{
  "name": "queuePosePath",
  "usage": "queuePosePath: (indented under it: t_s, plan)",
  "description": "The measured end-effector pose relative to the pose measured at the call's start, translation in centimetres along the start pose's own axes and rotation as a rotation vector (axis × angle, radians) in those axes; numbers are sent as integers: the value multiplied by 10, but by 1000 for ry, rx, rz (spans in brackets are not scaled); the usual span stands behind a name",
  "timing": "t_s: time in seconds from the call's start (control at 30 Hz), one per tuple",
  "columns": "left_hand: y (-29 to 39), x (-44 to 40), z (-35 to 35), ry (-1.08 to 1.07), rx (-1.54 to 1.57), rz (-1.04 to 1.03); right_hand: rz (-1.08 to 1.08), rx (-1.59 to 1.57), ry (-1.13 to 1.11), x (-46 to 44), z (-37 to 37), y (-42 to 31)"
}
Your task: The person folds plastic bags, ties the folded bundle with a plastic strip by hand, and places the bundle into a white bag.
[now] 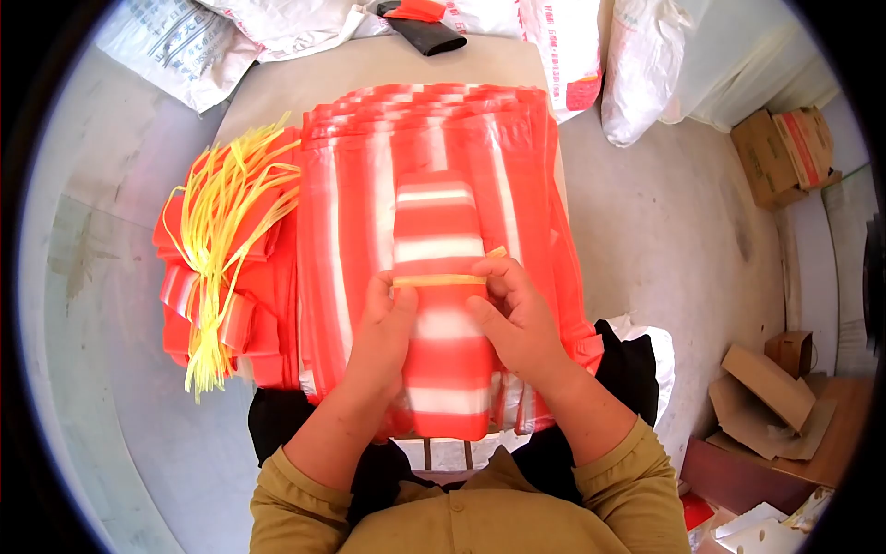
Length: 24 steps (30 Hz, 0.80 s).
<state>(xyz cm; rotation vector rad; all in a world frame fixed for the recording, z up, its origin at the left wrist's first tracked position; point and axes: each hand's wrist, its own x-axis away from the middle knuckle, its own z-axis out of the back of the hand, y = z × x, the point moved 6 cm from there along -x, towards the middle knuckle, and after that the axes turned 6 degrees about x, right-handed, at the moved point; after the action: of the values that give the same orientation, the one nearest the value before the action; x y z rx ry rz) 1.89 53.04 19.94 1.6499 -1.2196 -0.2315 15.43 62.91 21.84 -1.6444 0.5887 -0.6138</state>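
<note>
A folded bundle of red-and-white striped plastic bags (438, 355) lies lengthwise in front of me, on top of a wide stack of the same striped bags (360, 185). Across its middle runs a yellow tie strip (438, 281), its short end poking up at the right edge. My left hand (383, 332) is closed on the bundle's left edge, with the fingertips at the strip. At the right edge, my right hand (517, 319) pinches the strip near its end, the thumb resting against the bundle. The fingers underneath are hidden.
Left of the stack, a bunch of loose yellow strips (217, 249) lies over smaller folded red bundles (263, 337). White printed sacks (185, 51) and a black-and-red roll (425, 32) are at the back. Cardboard boxes (761, 406) stand on the right.
</note>
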Motion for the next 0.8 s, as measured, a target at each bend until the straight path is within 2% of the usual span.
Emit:
queuePosePath:
  t_s: [0.13,0.23,0.53,0.8]
  plan:
    - [1,4,-7,-3,129,45,-14,-65,94,-2,4,0]
    - [5,12,-20,-175,134,20,-53,-252,209,-5,10,9]
    - [1,8,-13,-155,159,18,24,-302,227,-5,2,14]
    - [3,8,-13,-104,189,41,-21,-241,225,-2,-5,14]
